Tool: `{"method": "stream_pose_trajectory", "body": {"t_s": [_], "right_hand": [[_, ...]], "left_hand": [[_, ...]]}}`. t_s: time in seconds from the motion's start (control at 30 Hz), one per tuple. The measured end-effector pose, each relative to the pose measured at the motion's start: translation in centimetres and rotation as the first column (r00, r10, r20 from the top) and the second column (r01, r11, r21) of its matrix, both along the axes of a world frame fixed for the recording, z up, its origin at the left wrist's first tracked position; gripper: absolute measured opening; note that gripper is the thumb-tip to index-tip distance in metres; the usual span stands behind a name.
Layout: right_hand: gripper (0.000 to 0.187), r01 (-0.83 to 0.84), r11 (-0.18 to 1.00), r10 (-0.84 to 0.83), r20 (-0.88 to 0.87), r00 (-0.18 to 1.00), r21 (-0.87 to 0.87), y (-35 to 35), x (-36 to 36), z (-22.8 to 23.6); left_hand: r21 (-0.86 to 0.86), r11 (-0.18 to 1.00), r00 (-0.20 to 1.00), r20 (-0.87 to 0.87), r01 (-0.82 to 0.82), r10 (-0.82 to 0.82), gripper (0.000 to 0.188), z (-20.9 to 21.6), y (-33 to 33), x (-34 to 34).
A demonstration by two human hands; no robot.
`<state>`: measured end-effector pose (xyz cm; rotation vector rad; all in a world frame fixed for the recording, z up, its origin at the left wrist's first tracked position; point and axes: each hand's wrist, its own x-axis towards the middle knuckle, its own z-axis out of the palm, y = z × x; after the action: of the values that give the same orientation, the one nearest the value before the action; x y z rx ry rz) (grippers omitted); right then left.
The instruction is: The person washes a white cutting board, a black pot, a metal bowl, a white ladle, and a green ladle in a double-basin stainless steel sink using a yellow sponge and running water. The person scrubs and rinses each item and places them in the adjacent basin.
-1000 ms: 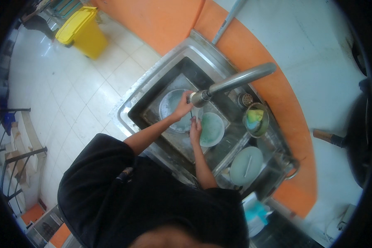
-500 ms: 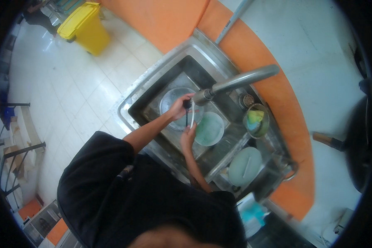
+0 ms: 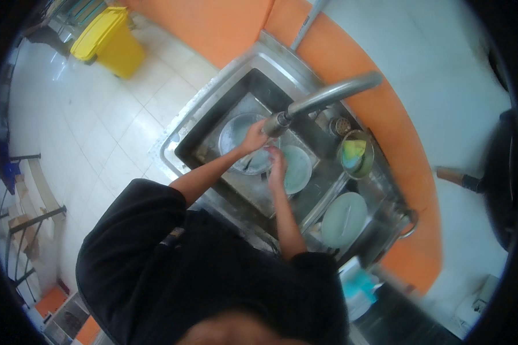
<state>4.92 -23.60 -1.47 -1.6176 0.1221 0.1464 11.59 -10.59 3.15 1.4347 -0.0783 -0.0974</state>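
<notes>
My left hand (image 3: 254, 138) is closed just under the faucet's spout (image 3: 277, 123), around something mostly hidden by the fingers. Just below and to its right, my right hand (image 3: 277, 164) has its fingers bent up toward the left hand. What it grips is blurred and cannot be made out. A thin dark piece (image 3: 248, 164) shows below the left hand, over a round, pale basin (image 3: 229, 133) in the sink. Right of my right hand lies a pale green plate (image 3: 299, 172).
The steel sink (image 3: 184, 123) has a bowl with a yellow-green sponge (image 3: 353, 150) on its right ledge. Nearer, an oval pale green dish (image 3: 342, 221) sits in the smaller basin. An orange counter (image 3: 406, 172) curves around. A yellow bin (image 3: 118, 52) stands at far left.
Both hands have drawn together under the spout, the right moving up and right. The slender white and dark pieces earlier between the hands are now mostly hidden. The view has shifted slightly.
</notes>
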Motion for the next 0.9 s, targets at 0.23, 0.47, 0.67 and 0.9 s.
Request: {"method": "stream_pose_trajectory", "body": {"t_s": [0.23,0.47,0.67,0.9], "right_hand": [[0.038,0.015,0.704,0.182,0.200,0.963,-0.711,0.8,1.3,-12.1],[0.042,-0.515,0.751,0.542,-0.058,0.838,-0.414,7.4,2.1,-18.4],[0.054,-0.549,0.720,0.496,-0.239,0.835,-0.424,10.2,7.5,-20.1],[0.061,-0.618,0.717,0.664,0.050,0.746,-0.322,8.1,0.5,-11.7]], "left_hand": [[0.463,0.864,0.895,0.276,0.197,-0.351,0.044,3.0,0.6,0.0],[0.542,0.840,0.952,0.252,0.007,-0.171,0.032,4.4,7.4,-3.6],[0.403,0.901,0.977,0.197,-0.161,0.086,0.033,6.4,11.9,-6.8],[0.299,0.926,0.963,0.209,-0.229,0.171,0.022,5.3,11.0,-7.6]]}}
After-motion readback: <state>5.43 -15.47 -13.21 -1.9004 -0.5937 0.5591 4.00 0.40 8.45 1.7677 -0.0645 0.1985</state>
